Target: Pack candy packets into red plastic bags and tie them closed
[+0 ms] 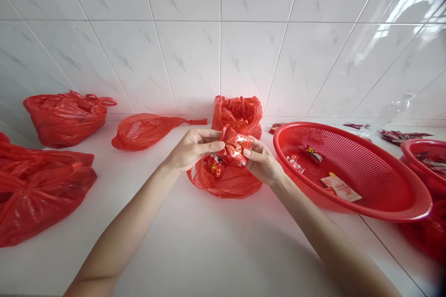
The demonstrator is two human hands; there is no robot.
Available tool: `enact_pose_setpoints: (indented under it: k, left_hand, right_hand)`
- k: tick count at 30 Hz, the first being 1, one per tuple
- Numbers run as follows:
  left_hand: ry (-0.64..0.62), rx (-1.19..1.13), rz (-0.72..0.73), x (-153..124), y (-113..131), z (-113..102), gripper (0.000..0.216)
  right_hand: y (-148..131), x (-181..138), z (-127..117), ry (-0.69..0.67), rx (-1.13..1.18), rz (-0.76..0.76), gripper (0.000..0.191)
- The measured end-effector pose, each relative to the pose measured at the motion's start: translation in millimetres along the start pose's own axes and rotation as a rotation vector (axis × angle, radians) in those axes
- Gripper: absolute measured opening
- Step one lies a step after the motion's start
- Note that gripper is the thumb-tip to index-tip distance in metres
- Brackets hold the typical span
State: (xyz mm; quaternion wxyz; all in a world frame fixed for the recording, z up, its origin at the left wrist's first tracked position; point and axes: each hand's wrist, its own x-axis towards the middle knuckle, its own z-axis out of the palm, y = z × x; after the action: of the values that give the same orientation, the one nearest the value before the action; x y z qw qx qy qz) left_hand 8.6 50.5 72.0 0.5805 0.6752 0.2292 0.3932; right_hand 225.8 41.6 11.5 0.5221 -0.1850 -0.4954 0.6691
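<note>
We pinch the shiny red packet [238,146] between our left hand [195,151] and right hand [264,162], one at each side (an open red bag [240,186] lies beneath).

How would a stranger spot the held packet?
On the white counter, left of the large red basket, a red bag lies open. Over it, the left hand and right hand hold a shiny red packet; unlike the packet in the bag, it's gripped.

From a distance, I counted two hands [195,149], one shiny packet [236,146] between them, two red baskets [369,167], one clear bottle [392,110] and at least five red bags [68,118]; the small wrappers [400,137] by the wall [254,65] overlapped too much to number.
</note>
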Motion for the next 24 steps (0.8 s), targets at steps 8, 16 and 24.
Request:
enact_pose_setpoints:
  k: [8,16,24]
  left_hand:
    - [0.159,0.346,-0.011,-2.5,-1.8,5.0,0.034]
    - [0.075,0.421,-0.046,-7.7,6.7,5.4,0.029]
    - [0.047,0.266,-0.093,-8.6,8.6,1.9,0.028]
  right_hand:
    - [-10.8,-0.9,4.0,-0.048,-0.244,0.048,0.037]
    - [-19.2,-4.7,9.5,-0.250,-0.336,0.113,0.046]
    - [-21.0,-5.8,15.9,-0.253,-0.331,0.080,0.039]
